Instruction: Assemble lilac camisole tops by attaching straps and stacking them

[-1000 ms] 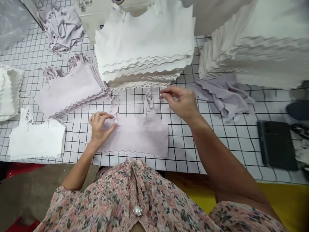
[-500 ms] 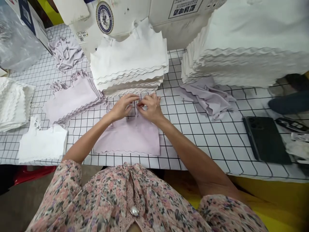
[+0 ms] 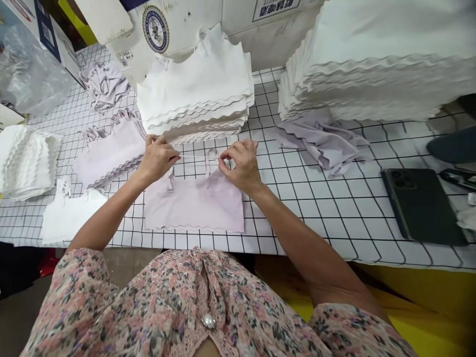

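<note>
A lilac strappy top [image 3: 195, 206] lies flat on the checked cloth in front of me. Above its neckline, a thin pale thread [image 3: 193, 156] runs taut between my two hands. My left hand [image 3: 159, 157] pinches the thread's left end, near the lower edge of a stack of white tops [image 3: 197, 87]. The other end is pinched between thumb and finger of my right hand [image 3: 241, 162], beside the top's looped right strap [image 3: 211, 161]. Whether the thread is joined to the strap is too small to tell.
Folded lilac tops [image 3: 113, 151] and a white top [image 3: 72, 210] lie left. A tall white stack [image 3: 372, 89], crumpled lilac cloth [image 3: 323, 141] and a dark phone [image 3: 424, 206] are right. Cardboard boxes [image 3: 189, 25] stand behind; the checked table's front edge [image 3: 312, 253] is near me.
My left hand has moved left, away from my right hand, and the thread now stretches between them. The whole view has shifted slightly.
</note>
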Available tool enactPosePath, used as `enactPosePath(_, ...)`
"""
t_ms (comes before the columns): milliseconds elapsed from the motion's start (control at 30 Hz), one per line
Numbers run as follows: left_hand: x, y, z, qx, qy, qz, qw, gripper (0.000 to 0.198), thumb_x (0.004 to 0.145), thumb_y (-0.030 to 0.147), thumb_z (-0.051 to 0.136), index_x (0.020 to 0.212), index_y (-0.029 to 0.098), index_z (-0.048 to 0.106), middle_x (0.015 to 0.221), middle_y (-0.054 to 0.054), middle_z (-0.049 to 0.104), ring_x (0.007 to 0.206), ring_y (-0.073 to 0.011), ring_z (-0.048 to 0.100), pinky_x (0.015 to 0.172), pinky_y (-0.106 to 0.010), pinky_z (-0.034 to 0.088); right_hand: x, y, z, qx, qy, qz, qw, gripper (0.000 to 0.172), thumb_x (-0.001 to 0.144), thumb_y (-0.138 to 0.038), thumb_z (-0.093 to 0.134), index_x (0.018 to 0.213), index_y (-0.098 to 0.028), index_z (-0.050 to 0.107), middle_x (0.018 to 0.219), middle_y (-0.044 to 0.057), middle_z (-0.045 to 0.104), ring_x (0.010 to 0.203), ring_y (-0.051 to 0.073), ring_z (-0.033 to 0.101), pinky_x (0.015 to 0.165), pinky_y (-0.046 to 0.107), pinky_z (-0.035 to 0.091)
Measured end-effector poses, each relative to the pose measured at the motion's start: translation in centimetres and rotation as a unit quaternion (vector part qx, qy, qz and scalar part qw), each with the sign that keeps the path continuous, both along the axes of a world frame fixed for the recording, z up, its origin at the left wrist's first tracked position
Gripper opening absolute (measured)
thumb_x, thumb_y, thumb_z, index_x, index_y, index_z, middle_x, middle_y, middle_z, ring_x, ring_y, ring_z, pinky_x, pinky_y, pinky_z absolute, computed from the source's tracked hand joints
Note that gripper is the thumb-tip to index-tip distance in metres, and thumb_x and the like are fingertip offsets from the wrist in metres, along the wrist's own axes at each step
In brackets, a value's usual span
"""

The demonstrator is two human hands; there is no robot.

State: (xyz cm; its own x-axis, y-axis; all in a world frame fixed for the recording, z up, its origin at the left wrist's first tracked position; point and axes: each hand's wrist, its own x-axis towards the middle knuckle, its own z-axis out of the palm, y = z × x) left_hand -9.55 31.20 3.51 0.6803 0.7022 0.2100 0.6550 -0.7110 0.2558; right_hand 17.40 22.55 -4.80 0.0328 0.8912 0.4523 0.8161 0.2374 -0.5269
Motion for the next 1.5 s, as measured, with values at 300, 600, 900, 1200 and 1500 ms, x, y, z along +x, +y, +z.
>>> enactPosePath(300,-2.0,-5.5,-0.9,-0.159,-0.177,0.071,0.969,0.036,0.108,0.042,0.055,0.129,0.025,0.080,0.096,-0.008,0.068,0.090,-0.0183,0.065,0.083,-0.036,0.057,-0.2,-0.2,-0.5,0.013,-0.009,0.006,1.000,0.014,0.094,-0.024,0.055,0.081,-0.023,0.061,0.090,0.010,0.064,0.107,0.036,0.060,0.103,0.066,0.045)
enactPosePath(600,2.4,-9.6,-0.7,-0.376,-0.464,0.145,0.789,0.029,0.077,0.043,0.096,0.099,0.026,0.089,0.096,-0.006,0.081,0.090,-0.0179,0.075,0.092,-0.036,0.065,0.0,-0.7,-0.2,0.026,0.107,0.066,0.992,0.015,0.093,-0.021,0.053,0.093,-0.023,0.068,0.105,0.010,0.075,0.110,0.032,0.067,0.105,0.060,0.049)
enactPosePath(900,4.2,-10.2,-0.8,-0.449,-0.454,0.138,0.757,0.039,0.071,0.046,0.099,0.096,0.019,0.084,0.092,-0.006,0.083,0.087,-0.0178,0.079,0.087,-0.034,0.066,-1.8,-2.8,4.9,-0.094,0.311,0.219,0.920,0.020,0.096,-0.037,0.068,0.083,-0.024,0.075,0.079,0.003,0.072,0.076,0.019,0.064,0.077,0.038,0.054)
enactPosePath(1200,4.2,-10.1,-1.8,-0.492,-0.419,0.152,0.748,0.036,0.074,0.044,0.096,0.095,0.017,0.085,0.085,-0.007,0.083,0.078,-0.0152,0.076,0.080,-0.032,0.063,0.1,-3.5,3.6,-0.103,0.273,0.161,0.943,0.016,0.097,-0.037,0.068,0.093,-0.025,0.079,0.094,0.006,0.077,0.090,0.022,0.069,0.085,0.041,0.056)
enactPosePath(1500,4.7,-10.2,-2.0,-0.529,-0.437,0.134,0.715,0.040,0.070,0.045,0.099,0.091,0.016,0.083,0.086,-0.007,0.082,0.080,-0.0160,0.076,0.078,-0.031,0.061,-0.8,-4.2,4.6,-0.151,0.304,0.196,0.920,0.021,0.094,-0.041,0.073,0.083,-0.023,0.072,0.083,0.005,0.073,0.079,0.021,0.066,0.076,0.039,0.051)
